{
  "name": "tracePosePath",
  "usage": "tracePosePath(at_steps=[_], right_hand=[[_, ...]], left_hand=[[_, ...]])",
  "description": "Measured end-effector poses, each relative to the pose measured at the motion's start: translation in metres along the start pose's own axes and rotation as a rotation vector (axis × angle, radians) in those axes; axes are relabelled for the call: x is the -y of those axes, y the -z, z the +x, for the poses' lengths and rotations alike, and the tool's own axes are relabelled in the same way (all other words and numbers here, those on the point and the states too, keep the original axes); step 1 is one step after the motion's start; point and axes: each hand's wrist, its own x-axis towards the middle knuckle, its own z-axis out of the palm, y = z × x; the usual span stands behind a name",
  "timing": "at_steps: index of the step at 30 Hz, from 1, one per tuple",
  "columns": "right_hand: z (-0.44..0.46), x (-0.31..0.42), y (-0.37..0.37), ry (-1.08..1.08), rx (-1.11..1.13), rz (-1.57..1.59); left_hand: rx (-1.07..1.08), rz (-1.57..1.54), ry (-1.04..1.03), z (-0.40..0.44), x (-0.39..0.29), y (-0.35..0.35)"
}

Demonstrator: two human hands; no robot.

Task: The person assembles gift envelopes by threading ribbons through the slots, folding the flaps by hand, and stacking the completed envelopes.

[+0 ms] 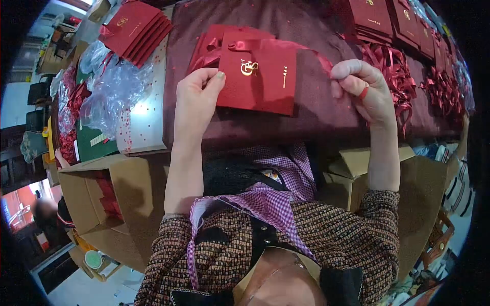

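A red bag with gold lettering lies over other red bags on the dark red cloth. My left hand pinches its lower left edge between thumb and fingers. From a hole near the bag's top left, a red ribbon stretches right to my right hand, whose thumb and fingertips are closed on its end. A red band circles one finger of my right hand.
Stacked red bags and clear plastic are at the left. More bags and ribbon bundles lie at the right. Cardboard boxes stand below the table edge. Part of another person shows far left.
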Motion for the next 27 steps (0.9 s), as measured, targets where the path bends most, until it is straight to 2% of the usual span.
tracePosePath(at_steps=[2,5,7,8,10,11,12,14,18,22,27], right_hand=[[0.000,-0.004,-0.004,-0.059,0.095,0.166],[0.000,-0.004,-0.028,-0.110,0.120,0.189],[0.006,-0.010,-0.037,-0.114,0.096,-0.185],[0.008,-0.019,-0.041,-0.080,0.060,-0.241],[0.012,-0.025,-0.050,0.038,0.043,-0.491],[0.017,-0.026,-0.053,0.168,0.055,-0.533],[0.021,-0.029,-0.055,0.167,0.055,-0.532],[0.028,-0.035,-0.061,0.602,-0.043,-0.848],[0.039,-0.037,-0.079,0.745,-0.087,-0.934],[0.049,-0.050,-0.090,0.719,-0.026,-0.811],[0.056,-0.057,-0.098,0.672,-0.046,-0.855]], left_hand=[[0.007,-0.040,0.017,0.000,0.002,0.001],[0.069,-0.117,0.029,0.000,0.007,0.007],[0.162,-0.109,0.074,0.000,0.005,0.011],[0.164,-0.108,0.076,-0.002,0.003,0.011],[0.232,-0.203,0.045,-0.004,-0.002,0.009],[0.233,-0.202,0.045,-0.005,-0.004,0.010],[0.235,-0.138,0.045,-0.006,-0.006,0.010],[0.237,-0.073,0.046,-0.008,-0.007,0.009],[0.204,-0.114,0.021,-0.010,-0.009,0.006],[0.196,-0.146,0.015,-0.011,-0.007,0.005],[0.187,-0.132,-0.012,-0.011,-0.005,0.005]])
